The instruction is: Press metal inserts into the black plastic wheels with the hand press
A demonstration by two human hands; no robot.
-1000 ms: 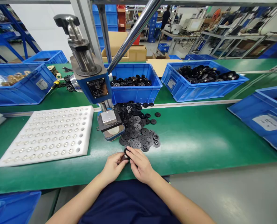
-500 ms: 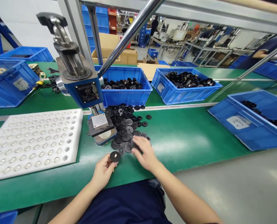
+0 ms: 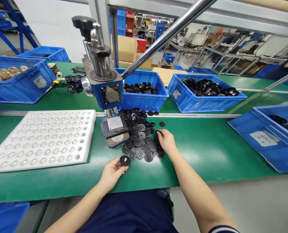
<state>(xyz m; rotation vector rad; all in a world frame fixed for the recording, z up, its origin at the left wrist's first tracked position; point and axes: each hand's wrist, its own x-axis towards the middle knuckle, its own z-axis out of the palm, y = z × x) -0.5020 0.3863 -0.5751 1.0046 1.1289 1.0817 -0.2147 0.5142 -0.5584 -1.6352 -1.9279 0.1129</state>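
Observation:
My left hand (image 3: 112, 172) pinches a black round disc (image 3: 125, 160) with a pale centre, held just above the green table near its front edge. My right hand (image 3: 166, 141) reaches into the right side of a heap of black discs (image 3: 139, 136) lying on the table, its fingers curled on a disc there. A blue hand press (image 3: 107, 94) stands just left of the heap, its jaw holding a grey block (image 3: 114, 123).
A white foam tray (image 3: 42, 139) with rows of small metal parts lies at the left. Blue bins (image 3: 207, 97) with black parts stand behind and at the right (image 3: 267, 139). A long steel lever (image 3: 168, 32) slants overhead. Another person's arm shows at the far right.
My hands have parted. The right hand went from the disc held in front of me out to the right edge of the heap. The left hand keeps the disc.

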